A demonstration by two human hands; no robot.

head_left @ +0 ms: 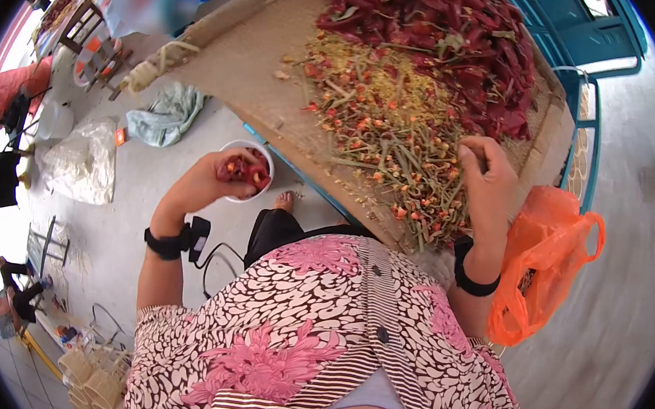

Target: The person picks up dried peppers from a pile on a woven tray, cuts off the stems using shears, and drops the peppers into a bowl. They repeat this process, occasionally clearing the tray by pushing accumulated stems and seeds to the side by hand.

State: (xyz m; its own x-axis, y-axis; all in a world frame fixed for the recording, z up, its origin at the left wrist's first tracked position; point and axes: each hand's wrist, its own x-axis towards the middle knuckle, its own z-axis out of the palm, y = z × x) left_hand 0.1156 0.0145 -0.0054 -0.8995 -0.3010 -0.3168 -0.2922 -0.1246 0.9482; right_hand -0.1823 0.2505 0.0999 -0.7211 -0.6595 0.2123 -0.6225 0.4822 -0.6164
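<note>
My left hand point(203, 181) is closed around several dark red dried chilli peppers point(242, 169), held out over a white bucket point(271, 167) beside the table edge. Above the near right part of a woven tray point(264, 82), my right hand point(489, 186) has its thumb and fingertips pinched together. Whatever may be between those fingertips is too small to make out. Below it spreads a heap of chilli stems and orange-red caps point(394, 160). Yellow seeds point(370, 72) lie farther back, against a large pile of dried red chillies point(444, 28).
An orange plastic bag point(545, 258) hangs at the right, by the teal metal frame point(591, 142). Clear plastic sheeting point(86, 160) and a grey-green sack point(166, 112) lie on the floor at left. Another person point(11, 301) sits far off at lower left, near beige baskets point(98, 379).
</note>
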